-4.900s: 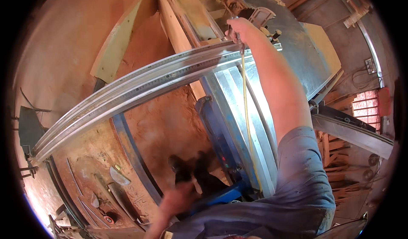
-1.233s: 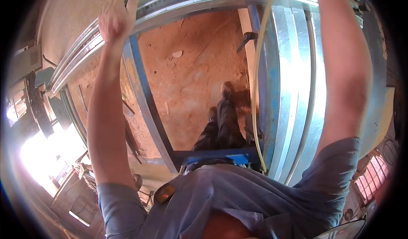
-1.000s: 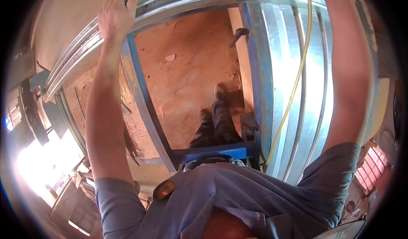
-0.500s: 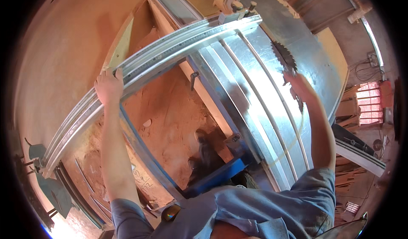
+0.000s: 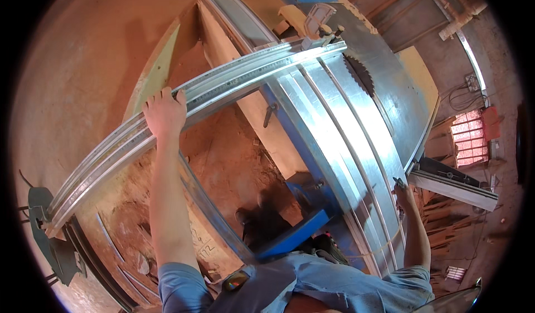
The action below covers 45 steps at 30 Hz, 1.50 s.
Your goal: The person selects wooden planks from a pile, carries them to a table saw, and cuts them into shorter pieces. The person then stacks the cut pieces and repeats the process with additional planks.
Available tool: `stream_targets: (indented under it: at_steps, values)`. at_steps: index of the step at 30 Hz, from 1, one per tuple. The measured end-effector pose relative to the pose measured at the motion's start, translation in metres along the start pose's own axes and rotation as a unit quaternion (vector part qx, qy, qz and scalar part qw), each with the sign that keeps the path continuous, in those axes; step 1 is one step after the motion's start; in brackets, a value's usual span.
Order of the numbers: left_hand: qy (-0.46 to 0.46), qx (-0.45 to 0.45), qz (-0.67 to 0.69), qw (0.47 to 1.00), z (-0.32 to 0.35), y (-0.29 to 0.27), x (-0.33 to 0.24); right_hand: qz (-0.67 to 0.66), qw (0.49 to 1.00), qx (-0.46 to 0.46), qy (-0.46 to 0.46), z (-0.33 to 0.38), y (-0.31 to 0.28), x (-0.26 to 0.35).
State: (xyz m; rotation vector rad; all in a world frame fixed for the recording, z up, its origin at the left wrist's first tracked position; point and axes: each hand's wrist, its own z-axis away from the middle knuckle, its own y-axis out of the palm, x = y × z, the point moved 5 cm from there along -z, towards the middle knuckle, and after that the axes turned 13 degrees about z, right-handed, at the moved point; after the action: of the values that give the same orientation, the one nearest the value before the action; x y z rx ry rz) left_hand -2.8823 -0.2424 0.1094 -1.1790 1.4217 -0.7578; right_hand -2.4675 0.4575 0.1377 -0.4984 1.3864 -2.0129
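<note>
1. From the head view, we look down on a person standing at a saw bench, both bare arms reaching forward from short blue sleeves (image 5: 181,288).
2. We see the left arm stretched nearly straight. Its left hand (image 5: 165,115) lies palm down across a long silvery rail (image 5: 223,84) that carries a scale. The fingers point away from the body, slightly apart, their tips at the rail's far edge; we cannot tell whether they are clamped on it.
3. The rail runs from the lower left up to the right, over the near end of a ribbed metal table (image 5: 351,146).
4. We find the right arm bent and held closer to the body, its forearm rising along the table's right side. The right hand (image 5: 405,195) has its fingers together around a small dark tool (image 5: 398,182), whose tip points up and left. Much of the tool is hidden by the hand.
5. A thin yellow hose (image 5: 380,250) curves over the table below that hand.
6. Beyond the right hand, well apart from it, we make out a toothed saw blade (image 5: 360,74).
</note>
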Motion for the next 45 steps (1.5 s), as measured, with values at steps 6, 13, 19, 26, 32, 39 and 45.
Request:
stream_targets:
  at_steps: [6, 13, 19, 26, 32, 39, 45]
  values:
    - [0.011, -0.013, 0.013, 1.000, -0.002, 0.002, -0.003, 0.059, 0.983, -0.116, -0.128, -0.044, -0.002, 0.037]
    - [0.014, -0.012, -0.008, 1.000, -0.008, 0.004, -0.008, -0.378, 0.910, 0.153, 0.079, -0.045, 0.008, 0.095]
    - [0.029, 0.006, -0.056, 0.998, -0.009, 0.021, -0.001, -0.438, 0.863, 0.234, 0.089, -0.073, 0.024, 0.063]
    - [0.050, -0.007, -0.042, 0.998, -0.012, 0.028, -0.006, -0.467, 0.848, 0.246, 0.053, -0.056, 0.018, 0.053]
    - [0.070, -0.035, -0.065, 0.995, -0.014, 0.021, -0.010, -0.467, 0.851, 0.219, 0.095, 0.006, 0.008, -0.033]
    - [0.019, -0.020, -0.059, 0.998, -0.009, 0.014, -0.009, -0.393, 0.882, 0.176, 0.191, 0.072, 0.018, -0.083]
    - [0.015, -0.012, -0.025, 0.999, -0.001, 0.004, -0.016, -0.370, 0.892, 0.191, 0.178, 0.073, 0.030, -0.047]
